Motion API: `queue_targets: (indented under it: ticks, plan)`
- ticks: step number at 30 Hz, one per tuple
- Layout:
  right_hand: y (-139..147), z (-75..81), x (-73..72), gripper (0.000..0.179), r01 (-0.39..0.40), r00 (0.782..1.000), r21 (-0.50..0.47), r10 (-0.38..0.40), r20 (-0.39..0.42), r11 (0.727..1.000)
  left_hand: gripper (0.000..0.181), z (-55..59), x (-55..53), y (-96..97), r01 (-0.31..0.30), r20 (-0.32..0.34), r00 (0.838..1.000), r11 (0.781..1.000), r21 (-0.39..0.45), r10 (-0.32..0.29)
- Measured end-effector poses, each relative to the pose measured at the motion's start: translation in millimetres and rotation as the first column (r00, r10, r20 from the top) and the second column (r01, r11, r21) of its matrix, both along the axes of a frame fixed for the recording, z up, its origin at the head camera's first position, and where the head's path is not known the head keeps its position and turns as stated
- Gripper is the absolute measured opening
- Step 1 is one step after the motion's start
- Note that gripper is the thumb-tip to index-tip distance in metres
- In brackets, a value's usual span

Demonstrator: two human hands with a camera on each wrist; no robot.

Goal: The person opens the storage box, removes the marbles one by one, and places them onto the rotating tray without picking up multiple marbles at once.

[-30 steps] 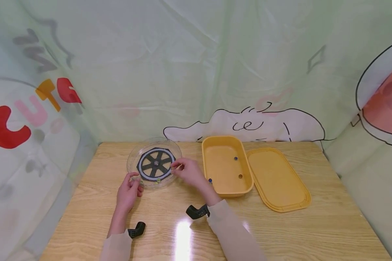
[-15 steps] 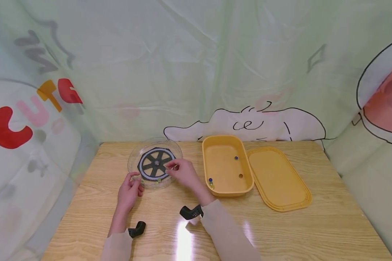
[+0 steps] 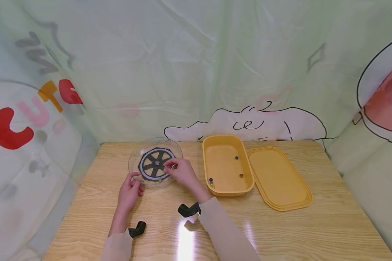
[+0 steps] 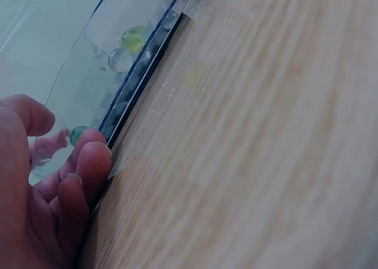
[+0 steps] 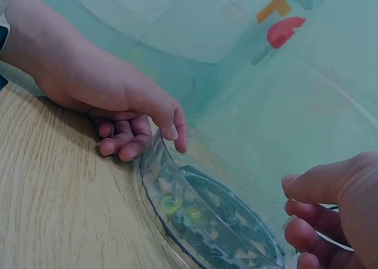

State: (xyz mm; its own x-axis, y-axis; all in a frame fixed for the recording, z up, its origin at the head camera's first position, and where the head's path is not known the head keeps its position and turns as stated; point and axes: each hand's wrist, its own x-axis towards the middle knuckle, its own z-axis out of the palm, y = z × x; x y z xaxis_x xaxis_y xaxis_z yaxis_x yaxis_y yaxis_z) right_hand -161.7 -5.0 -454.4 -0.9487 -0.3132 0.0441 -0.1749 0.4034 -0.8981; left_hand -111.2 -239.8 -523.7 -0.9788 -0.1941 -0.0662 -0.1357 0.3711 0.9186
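Note:
A clear round dish (image 3: 133, 155), with a black spoked wheel pattern (image 3: 151, 167) in it, stands at the table's back left. My left hand (image 3: 128, 194) grips its near-left rim, one finger over the wall. In the left wrist view a green marble (image 4: 78, 135) sits by those fingertips; a yellow marble (image 4: 133, 39) and a clear marble (image 4: 120, 60) lie farther along the wall. My right hand (image 3: 182, 174) is over the dish's right side, thumb and fingers bent close together. Whether something small is between them is hidden.
A yellow box (image 3: 229, 138) right of the dish contains several marbles, including a blue marble (image 3: 236, 157) and a brown marble (image 3: 241, 175). Its yellow lid (image 3: 281, 181) lies alongside to the right. A printed curtain (image 3: 183, 72) hangs behind the wooden table (image 3: 281, 235).
My right hand has moved left, farther over the dish, uncovering a yellowish marble in the box's near-left corner. My left hand stays on the rim.

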Motion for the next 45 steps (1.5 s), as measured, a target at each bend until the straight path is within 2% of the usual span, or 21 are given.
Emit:
queue_targets:
  ticks: [8, 19, 25, 36, 45]
  plan:
    - [2.4, 0.8, -1.6, 0.013, 0.019, 1.000, -0.002, -0.019, 0.021, 1.000, 0.024, 2.2, 0.6, 2.9, -0.003, 0.003, 1.000, 1.000, 0.000, 0.003]
    - [4.9, -2.8, -1.8, 0.017, 0.004, 1.000, -0.016, -0.004, 0.023, 1.000, 0.024, 1.7, 0.8, 4.6, 0.000, -0.019, 1.000, 1.000, 0.007, 0.001]
    - [8.8, -2.9, -3.0, 0.017, -0.004, 1.000, -0.016, 0.005, 0.011, 1.000, 0.023, 2.7, -0.4, 4.7, -0.019, -0.023, 1.000, 1.000, 0.000, 0.019]
    - [24.6, 14.3, -6.7, 0.016, 0.022, 1.000, -0.042, -0.021, 0.021, 0.999, 0.023, 5.7, -0.5, 3.6, -0.035, -0.013, 0.999, 0.999, -0.011, 0.035]
    - [51.6, 24.7, -12.5, 0.018, 0.083, 0.997, -0.003, -0.083, 0.002, 0.997, 0.024, 5.0, -0.5, 3.6, -0.034, 0.005, 0.999, 0.999, 0.000, 0.034]
